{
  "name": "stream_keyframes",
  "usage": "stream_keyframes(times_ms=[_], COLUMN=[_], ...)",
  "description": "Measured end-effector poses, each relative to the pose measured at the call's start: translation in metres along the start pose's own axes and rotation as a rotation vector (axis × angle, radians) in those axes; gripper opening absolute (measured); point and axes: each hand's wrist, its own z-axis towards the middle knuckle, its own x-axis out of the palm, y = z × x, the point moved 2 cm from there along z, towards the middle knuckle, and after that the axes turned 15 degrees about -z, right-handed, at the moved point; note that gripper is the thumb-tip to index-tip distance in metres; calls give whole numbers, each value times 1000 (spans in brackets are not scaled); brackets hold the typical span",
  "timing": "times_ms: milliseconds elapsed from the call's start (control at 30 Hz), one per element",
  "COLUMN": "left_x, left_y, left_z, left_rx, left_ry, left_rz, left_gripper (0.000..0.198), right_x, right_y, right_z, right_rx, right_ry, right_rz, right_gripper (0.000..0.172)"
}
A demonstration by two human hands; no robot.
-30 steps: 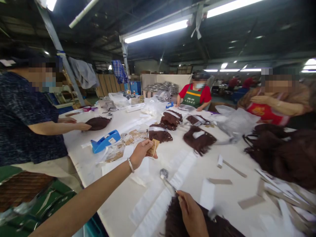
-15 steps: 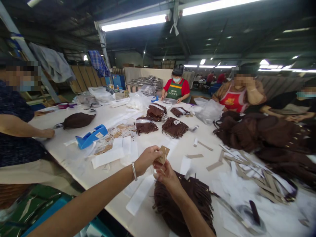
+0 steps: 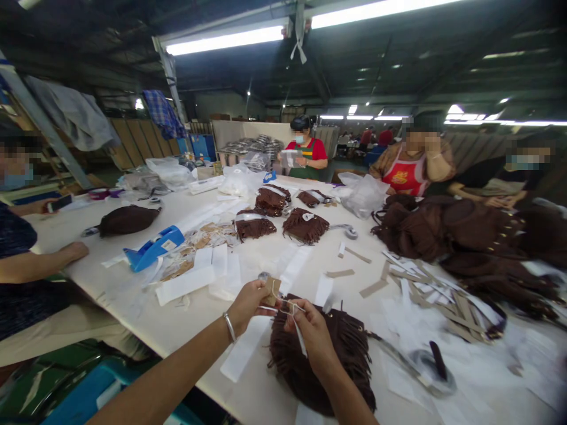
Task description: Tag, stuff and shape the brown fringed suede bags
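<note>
My left hand [image 3: 251,304] is closed on a brown cardboard hang tag [image 3: 273,289], gripped at its left edge. From the tag a thin pale string [image 3: 296,307] runs to my right hand [image 3: 313,333], whose fingers are pinched on it. A narrow white strip [image 3: 301,341] hangs below the right fingers; I cannot tell if it belongs to the string. Both hands are above a dark brown fringed bag [image 3: 341,360] lying on the table, partly covered by my right hand and forearm. The bag's strap [image 3: 392,348] leads off to the right.
A blue tape dispenser [image 3: 155,248] stands left, beside loose tags and strings [image 3: 208,236]. Several fringed bags [image 3: 305,225] lie farther back. Heaped brown bags [image 3: 465,230] and paper strips [image 3: 447,295] cover the right. Co-workers [image 3: 305,150] are around the table [image 3: 261,260].
My hands have moved slightly apart and the string now stretches between them. The view has shifted a little to the right. The co-worker across has raised a clear bag.
</note>
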Motion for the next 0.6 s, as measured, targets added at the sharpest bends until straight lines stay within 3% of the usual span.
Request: stream_keyframes(times_ms=[133, 200, 267, 333, 400, 467, 533, 600], left_x=[-7, -6, 2, 14, 24, 27, 21, 10], left_y=[7, 0, -7, -7, 2, 16, 31, 42], left_z=[-12, -24, -36, -43, -41, -33, -24, -16], left_rx=[5, 211, 507, 639, 526, 340, 265, 306], left_ry=[-34, -113, -163, -88, 62, 118, 57, -31], left_rz=[228, 482, 728, 781, 635, 424, 309, 356], left_gripper=[26, 33, 38, 36, 32, 30, 28, 28], right_x=[-2, -4, -7, -9, -10, -11, -15, -20], right_y=[-11, -10, -4, 3, 10, 13, 11, 5], right_z=[-3, -6, -10, -13, -15, -17, -19, -22], right_rx=[-8, -33, -80, -130, -164, -172, -162, -153], right_ry=[-59, -106, -156, -171, -144, -136, -157, -172], right_rz=[-103, -225, -320, -383, -418, -439, -489, -568], right_gripper=[31, 31, 29, 27, 24, 22, 22, 22])
